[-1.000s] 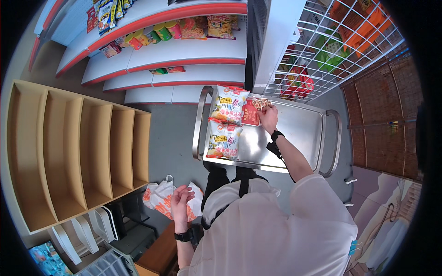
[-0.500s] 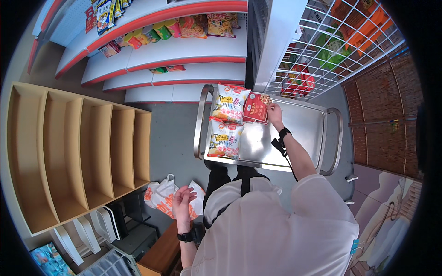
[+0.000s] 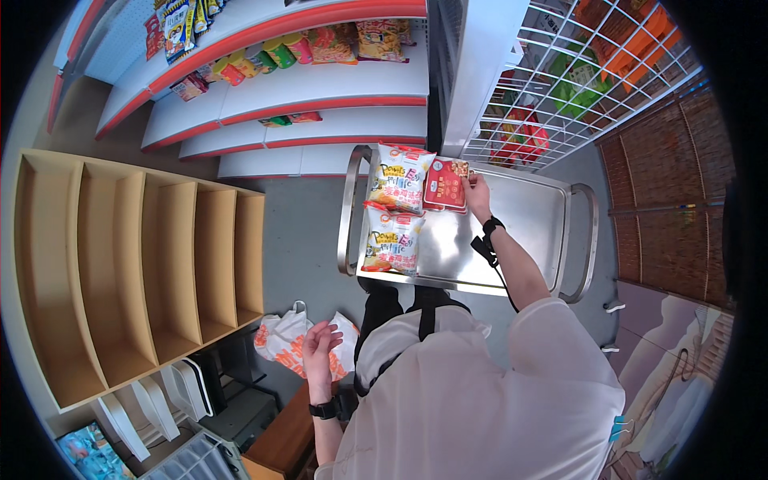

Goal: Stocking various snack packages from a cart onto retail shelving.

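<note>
On a steel cart (image 3: 512,232) lie two white chip bags (image 3: 398,178) with red ends, one nearer me than the other. Beside the farther bag is a flat red box (image 3: 446,186) with a food picture at its top corner. A second red edge shows just under its near side. My right hand (image 3: 477,194) pinches the right edge of this box, the thumb and fingertips partly hidden. At my left side, my left hand (image 3: 321,346) hangs with loosely curled, parted fingers and nothing in it, over a white and orange plastic bag (image 3: 280,340) on the floor.
Red-edged store shelves (image 3: 320,84) with snack packs stand ahead. A white wire rack (image 3: 576,104) rises at the far right. Left of me is a wooden shelf unit (image 3: 144,264), with white trays (image 3: 156,404) below it. The cart has tubular handles (image 3: 590,240) at both ends.
The red box and my right hand have shifted very slightly. My left hand stays at my side, with hardly any movement.
</note>
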The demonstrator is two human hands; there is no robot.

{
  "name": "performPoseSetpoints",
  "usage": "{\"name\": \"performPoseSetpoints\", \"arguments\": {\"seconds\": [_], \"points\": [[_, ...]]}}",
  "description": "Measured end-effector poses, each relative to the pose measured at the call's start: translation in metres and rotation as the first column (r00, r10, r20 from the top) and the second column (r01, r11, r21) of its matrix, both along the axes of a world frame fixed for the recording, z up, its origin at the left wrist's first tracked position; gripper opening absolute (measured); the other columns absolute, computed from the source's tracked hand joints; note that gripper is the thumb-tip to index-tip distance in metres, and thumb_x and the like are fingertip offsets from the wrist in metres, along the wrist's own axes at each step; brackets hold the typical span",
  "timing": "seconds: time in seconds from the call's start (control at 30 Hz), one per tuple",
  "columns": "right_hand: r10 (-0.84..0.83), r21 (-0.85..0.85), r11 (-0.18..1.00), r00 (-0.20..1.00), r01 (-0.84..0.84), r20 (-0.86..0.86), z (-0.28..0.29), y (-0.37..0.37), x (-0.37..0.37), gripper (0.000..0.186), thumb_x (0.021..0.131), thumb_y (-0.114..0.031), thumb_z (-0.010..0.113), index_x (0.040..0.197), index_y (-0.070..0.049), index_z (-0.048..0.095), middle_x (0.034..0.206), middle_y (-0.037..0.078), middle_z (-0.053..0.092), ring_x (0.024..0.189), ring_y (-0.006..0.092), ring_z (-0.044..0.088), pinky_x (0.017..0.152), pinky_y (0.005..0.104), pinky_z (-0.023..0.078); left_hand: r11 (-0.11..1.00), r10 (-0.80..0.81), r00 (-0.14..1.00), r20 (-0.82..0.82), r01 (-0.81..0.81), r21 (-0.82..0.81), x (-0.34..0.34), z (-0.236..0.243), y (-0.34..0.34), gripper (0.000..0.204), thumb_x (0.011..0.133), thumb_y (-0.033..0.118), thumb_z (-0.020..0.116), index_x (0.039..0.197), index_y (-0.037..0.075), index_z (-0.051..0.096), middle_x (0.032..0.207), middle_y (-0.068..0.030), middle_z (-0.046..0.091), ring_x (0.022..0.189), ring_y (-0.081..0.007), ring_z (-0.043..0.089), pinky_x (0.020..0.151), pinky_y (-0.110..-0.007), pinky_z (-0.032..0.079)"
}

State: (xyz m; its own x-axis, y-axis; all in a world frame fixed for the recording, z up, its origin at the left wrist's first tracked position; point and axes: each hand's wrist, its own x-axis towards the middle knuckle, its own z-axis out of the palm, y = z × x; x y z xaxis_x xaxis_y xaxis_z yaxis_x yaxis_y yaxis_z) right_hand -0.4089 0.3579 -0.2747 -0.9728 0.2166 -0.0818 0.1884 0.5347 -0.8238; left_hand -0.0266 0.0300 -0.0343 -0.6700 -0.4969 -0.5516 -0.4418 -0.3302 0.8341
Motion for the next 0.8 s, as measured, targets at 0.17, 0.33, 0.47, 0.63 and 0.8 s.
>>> {"name": "performPoseSetpoints", "arguments": {"seconds": [0.17,0.33,0.47,0.63,0.8], "points": [[0.017,0.017,1.000,1.000,-0.018,0.025,-0.014,0.004,-0.004,0.031,0.087,-0.027,0.063,0.086,0.003,0.060,0.088,0.019,0.062,0.082,0.0326,0.061,0.076,0.0396,0.049,1.000,0.009,1.000,0.002,-0.009,0.004,0.001,0.000,0.001,0.023,0.095,0.012,0.054,0.113,-0.002,0.056,0.102,-0.0137,0.065,0.086,-0.0185,0.064,0.078,-0.029,0.054],[0.014,-0.035,0.999,1.000,-0.013,0.028,-0.034,0.010,-0.006,0.031,0.087,-0.028,0.063,0.086,0.003,0.061,0.086,0.020,0.060,0.082,0.0342,0.058,0.077,0.0402,0.047,1.000,-0.004,1.000,-0.009,0.004,0.010,0.002,-0.005,0.000,0.024,0.095,0.012,0.054,0.114,-0.003,0.056,0.102,-0.0142,0.065,0.087,-0.0191,0.064,0.079,-0.030,0.054],[0.018,-0.004,1.000,1.000,-0.018,-0.006,-0.024,0.009,0.003,0.029,0.088,-0.026,0.062,0.086,0.003,0.061,0.086,0.020,0.061,0.079,0.0332,0.059,0.075,0.0388,0.047,1.000,-0.002,1.000,0.005,0.002,0.012,0.002,-0.005,0.000,0.024,0.095,0.012,0.053,0.114,-0.003,0.056,0.102,-0.0145,0.065,0.088,-0.0195,0.064,0.079,-0.030,0.054],[-0.034,-0.147,0.988,0.999,0.039,0.036,-0.001,0.006,0.017,0.025,0.090,-0.021,0.061,0.090,0.004,0.061,0.084,0.015,0.064,0.075,0.0234,0.062,0.071,0.0328,0.048,1.000,-0.009,1.000,0.017,0.009,0.013,-0.003,-0.003,0.001,0.025,0.095,0.013,0.053,0.114,-0.003,0.056,0.103,-0.0141,0.065,0.087,-0.0193,0.064,0.079,-0.031,0.054],[-0.102,-0.224,0.970,0.994,0.093,-0.028,-0.006,0.005,0.018,0.024,0.090,-0.021,0.062,0.093,0.003,0.062,0.079,0.010,0.065,0.076,0.0188,0.062,0.072,0.0305,0.050,0.999,-0.037,0.999,0.024,0.036,0.022,-0.005,-0.005,-0.002,0.026,0.095,0.015,0.054,0.114,-0.003,0.055,0.104,-0.0140,0.065,0.087,-0.0193,0.064,0.079,-0.031,0.053]]}}
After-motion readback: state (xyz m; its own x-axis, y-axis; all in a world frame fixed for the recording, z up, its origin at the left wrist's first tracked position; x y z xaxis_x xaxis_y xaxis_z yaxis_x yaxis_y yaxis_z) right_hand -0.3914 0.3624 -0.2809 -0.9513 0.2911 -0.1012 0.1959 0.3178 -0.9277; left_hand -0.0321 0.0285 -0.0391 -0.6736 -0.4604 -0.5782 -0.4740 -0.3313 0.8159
